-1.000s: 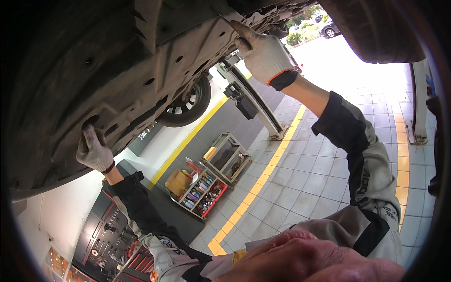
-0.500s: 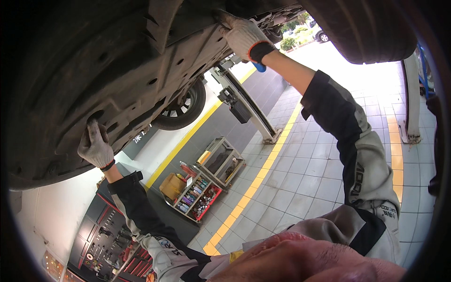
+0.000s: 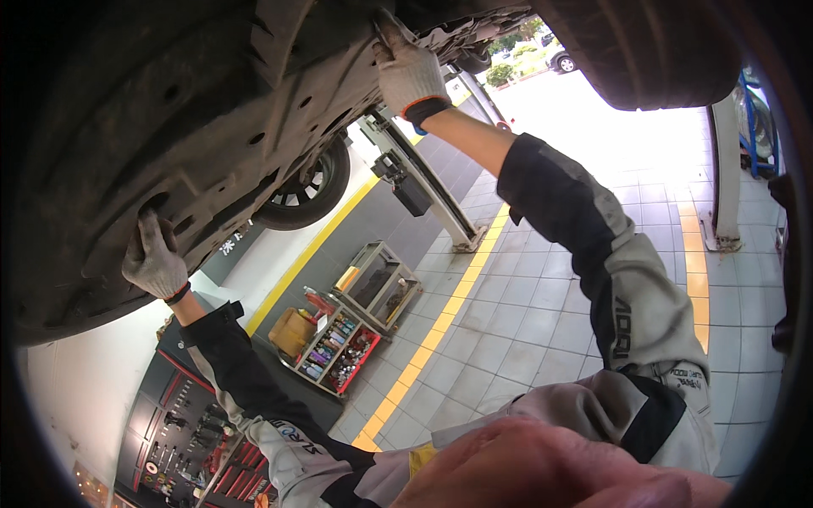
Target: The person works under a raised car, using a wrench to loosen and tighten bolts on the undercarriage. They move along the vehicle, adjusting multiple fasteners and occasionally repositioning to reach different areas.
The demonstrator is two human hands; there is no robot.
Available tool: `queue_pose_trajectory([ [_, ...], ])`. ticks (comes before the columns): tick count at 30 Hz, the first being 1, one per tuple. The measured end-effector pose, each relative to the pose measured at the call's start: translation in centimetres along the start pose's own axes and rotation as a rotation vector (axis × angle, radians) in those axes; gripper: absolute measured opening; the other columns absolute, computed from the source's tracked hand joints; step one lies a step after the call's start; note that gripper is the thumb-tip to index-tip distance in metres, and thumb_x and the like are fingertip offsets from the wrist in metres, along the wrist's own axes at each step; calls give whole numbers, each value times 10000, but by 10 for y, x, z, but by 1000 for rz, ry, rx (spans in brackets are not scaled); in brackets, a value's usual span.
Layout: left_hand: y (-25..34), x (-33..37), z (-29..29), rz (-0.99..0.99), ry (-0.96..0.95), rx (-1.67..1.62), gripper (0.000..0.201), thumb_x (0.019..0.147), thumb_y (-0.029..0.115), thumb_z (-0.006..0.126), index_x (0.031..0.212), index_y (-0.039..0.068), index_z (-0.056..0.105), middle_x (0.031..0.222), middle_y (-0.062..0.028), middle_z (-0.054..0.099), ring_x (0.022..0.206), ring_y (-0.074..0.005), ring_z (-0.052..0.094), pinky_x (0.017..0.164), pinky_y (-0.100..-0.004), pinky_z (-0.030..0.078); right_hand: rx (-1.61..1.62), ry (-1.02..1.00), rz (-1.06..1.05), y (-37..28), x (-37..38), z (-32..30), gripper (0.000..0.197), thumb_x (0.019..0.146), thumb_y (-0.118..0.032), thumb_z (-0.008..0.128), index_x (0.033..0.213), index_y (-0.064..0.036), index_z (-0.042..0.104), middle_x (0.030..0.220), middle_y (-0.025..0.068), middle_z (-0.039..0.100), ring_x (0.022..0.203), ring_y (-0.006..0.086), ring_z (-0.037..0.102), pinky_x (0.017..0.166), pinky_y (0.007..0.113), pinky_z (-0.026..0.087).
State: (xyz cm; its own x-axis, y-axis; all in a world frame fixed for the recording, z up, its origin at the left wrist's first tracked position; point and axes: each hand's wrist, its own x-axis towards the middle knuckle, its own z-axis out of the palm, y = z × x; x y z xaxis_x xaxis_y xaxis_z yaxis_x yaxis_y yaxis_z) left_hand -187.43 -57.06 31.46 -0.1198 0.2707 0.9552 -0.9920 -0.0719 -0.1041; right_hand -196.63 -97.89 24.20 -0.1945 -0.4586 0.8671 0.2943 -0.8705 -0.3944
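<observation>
Overhead is the dark underbody cover (image 3: 229,161) of a raised car, with several holes in it. My left hand (image 3: 157,254), in a pale knit glove with darkened fingertips, reaches up to a round hole in the cover. Its fingers are drawn together there, and the tips partly go into the hole; anything between them is hidden. My right hand (image 3: 409,74), gloved the same way, is raised to the cover's edge farther right. Its fingers are bent upward against the dark parts, and a small blue end shows below its wrist; what it holds cannot be made out.
A tyre (image 3: 652,51) hangs at upper right, another wheel (image 3: 309,190) beyond the cover. Lift posts (image 3: 419,178) stand on the tiled floor. A cart with bottles (image 3: 330,347) is by the wall, and a tool board (image 3: 182,432) is at lower left.
The whole view has shifted, so the car and both hands appear farther left. My left fingers stay at the same hole. My right hand has turned more upright, and less of the blue end shows.
</observation>
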Motion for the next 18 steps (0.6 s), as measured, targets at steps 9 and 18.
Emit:
queue_pose_trajectory([
  [9,-12,6,-6,-32,-20,-30,260,977,210,817,964,-50,823,718,-50,729,569,-105,616,509,-227,467,-265,205,-94,-13,-9,40,763,969,-100,587,1662,-7,283,1228,312,711,907,432,735,739,495,588],
  [18,-17,10,-17,-231,-128,-120,297,974,208,839,1039,-80,808,913,-51,773,747,-94,672,659,-231,555,286,275,108,-5,-23,47,656,1071,-187,549,1685,-155,319,1009,285,764,859,498,732,768,515,573],
])
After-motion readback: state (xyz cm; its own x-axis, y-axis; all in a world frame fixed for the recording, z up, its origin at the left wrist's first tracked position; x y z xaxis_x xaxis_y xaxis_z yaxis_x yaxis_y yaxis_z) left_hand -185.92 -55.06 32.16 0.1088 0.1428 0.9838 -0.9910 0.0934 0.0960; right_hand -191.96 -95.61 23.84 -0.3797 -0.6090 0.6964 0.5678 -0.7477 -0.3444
